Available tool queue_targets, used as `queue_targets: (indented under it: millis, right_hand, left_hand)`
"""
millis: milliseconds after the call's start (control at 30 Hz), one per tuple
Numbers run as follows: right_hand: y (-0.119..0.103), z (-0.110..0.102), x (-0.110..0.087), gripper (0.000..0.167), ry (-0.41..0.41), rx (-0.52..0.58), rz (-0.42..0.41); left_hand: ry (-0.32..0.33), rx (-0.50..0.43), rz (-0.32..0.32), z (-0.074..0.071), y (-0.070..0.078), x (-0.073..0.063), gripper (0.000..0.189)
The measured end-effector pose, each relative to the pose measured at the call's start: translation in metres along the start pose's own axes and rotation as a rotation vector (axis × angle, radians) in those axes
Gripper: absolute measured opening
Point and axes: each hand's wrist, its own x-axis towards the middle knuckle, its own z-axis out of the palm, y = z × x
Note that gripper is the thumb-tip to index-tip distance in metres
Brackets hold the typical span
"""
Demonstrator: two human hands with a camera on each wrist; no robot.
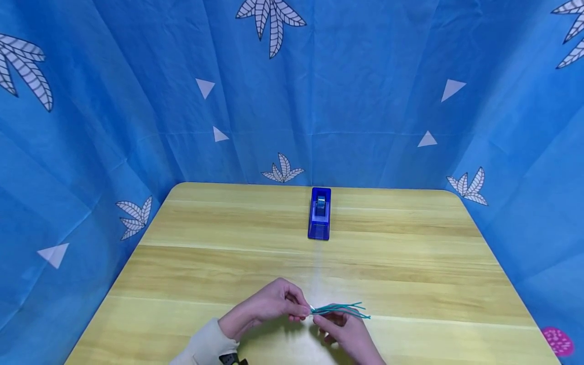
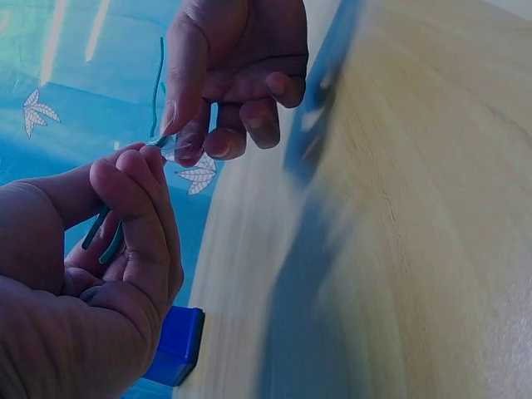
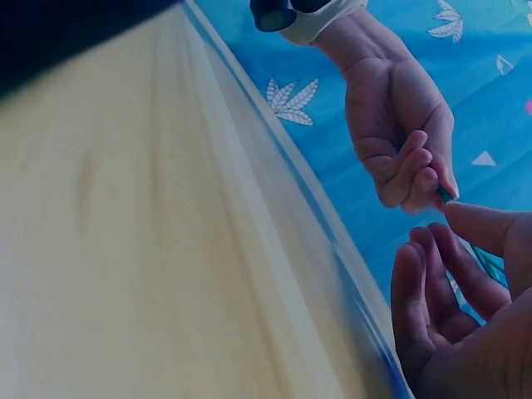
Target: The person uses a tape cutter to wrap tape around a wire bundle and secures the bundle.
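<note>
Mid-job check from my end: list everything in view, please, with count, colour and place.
green strands: several, exact count unclear; green; between the two grips
small clear piece: count unclear; clear; at the strands, too small to identify
tape dispenser: one; blue; far middle of the table
tape roll: one; bluish; in the dispenser
table: one; light wood; under the work
curtain: count unclear; blue with white leaves and triangles; behind and beside the table
pink patch: one; pink; lower right
sleeve: one; pale; left forearm
wrist device: one; dark; left wrist
left grip: one; bare; pinching strands
right grip: one; bare; holding strands
</note>
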Motion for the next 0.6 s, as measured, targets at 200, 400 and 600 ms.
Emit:
queue_targets:
  millis: [200,400,600]
  right_hand:
    - [0.0029,-0.0026,-0.0010,0.037,-0.053,0.074,0.023]
    - [0.0019,-0.0036,-0.0006,0.041,-0.097,0.163,0.037]
    - [-0.0025,-0.0042,0.0014,0.043,-0.149,0.286,0.005]
  left_hand:
    - [-0.003,0.008,0.005,-0.0011,0.0003,0.0007,0.011]
    - [-0.014,0.000,0.007,-0.0015,-0.0014,0.0020,0.005]
    - [-0.012,0.014,-0.003,-0.0005,0.0010,0.0007,0.005]
